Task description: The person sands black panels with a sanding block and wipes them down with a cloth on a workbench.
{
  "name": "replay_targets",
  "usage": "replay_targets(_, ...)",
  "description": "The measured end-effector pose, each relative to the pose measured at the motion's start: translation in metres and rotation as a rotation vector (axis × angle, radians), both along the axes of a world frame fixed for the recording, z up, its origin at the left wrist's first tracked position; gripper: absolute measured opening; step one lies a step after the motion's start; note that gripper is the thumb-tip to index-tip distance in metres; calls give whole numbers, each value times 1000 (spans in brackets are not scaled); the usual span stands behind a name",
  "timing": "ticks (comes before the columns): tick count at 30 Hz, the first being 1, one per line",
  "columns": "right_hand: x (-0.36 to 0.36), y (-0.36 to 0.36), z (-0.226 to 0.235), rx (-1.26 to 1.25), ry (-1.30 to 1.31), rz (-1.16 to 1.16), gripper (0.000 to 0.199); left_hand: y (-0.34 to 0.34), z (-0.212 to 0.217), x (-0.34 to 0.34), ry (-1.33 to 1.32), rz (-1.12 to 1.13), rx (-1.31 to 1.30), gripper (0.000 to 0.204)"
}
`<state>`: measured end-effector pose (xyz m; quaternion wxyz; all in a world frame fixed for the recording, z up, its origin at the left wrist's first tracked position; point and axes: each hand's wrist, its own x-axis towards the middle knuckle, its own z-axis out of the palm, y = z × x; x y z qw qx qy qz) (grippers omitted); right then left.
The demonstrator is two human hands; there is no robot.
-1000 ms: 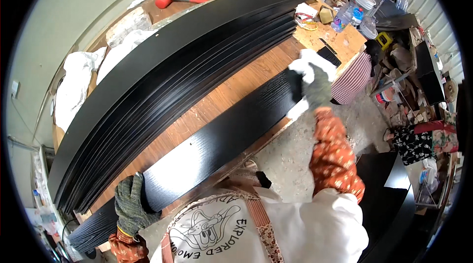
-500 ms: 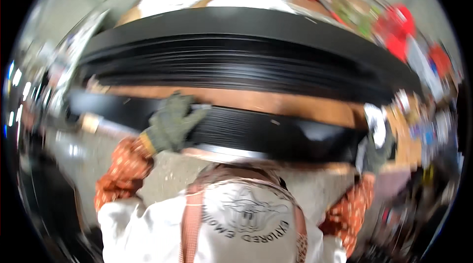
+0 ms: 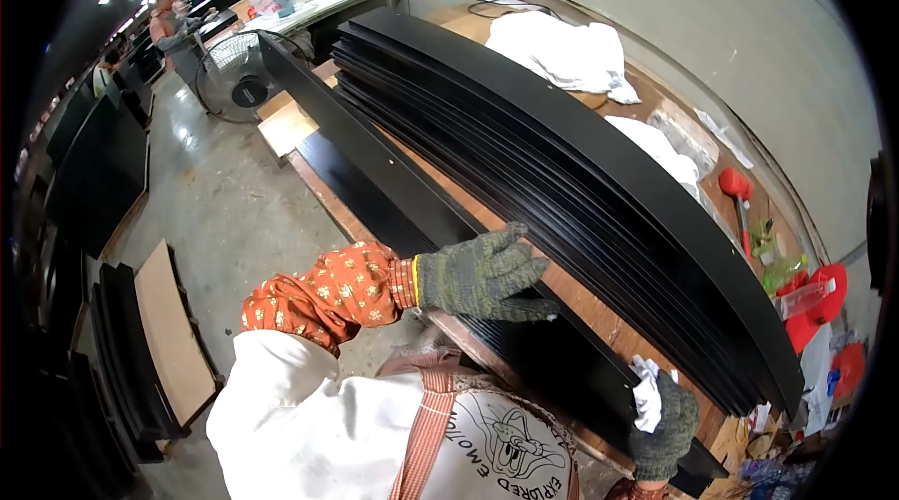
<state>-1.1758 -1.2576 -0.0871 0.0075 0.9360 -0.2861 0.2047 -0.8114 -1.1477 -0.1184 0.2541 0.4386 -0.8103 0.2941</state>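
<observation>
My left hand (image 3: 482, 277), in a grey-green knitted glove, lies over a long narrow black board (image 3: 435, 205) with its fingers spread. My right hand (image 3: 670, 430), gloved alike, is closed on a crumpled white cloth (image 3: 647, 394) at the board's near right end. Whether its fingers also grip the board is hidden. Another dark surface (image 3: 342, 177) runs along the board's near side. Just beyond, a tall stack of black boards (image 3: 524, 191) stretches diagonally across the wooden workbench (image 3: 599, 317).
White cloths (image 3: 562, 51), a red-headed mallet (image 3: 736, 186) and a plastic bottle (image 3: 807, 298) lie behind the stack. At the far left end stands a floor fan (image 3: 245, 79), with a co-worker (image 3: 169, 27) beyond. Boards (image 3: 173, 331) lean on the left.
The view has swung left, so the boards now run diagonally and the fan, co-worker and left floor show. My left hand remains over the board; the cloth stays in my right hand.
</observation>
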Motion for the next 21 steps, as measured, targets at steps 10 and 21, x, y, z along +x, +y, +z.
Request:
replay_targets(10, -14, -11, 2, 76, 157, -240, 28, -32, -1, -3, 94, -116, -51, 56)
replay_targets(21, -6, -16, -8, 438, 154, -133, 39, -27, -56, -18, 97, -97, -210, 44)
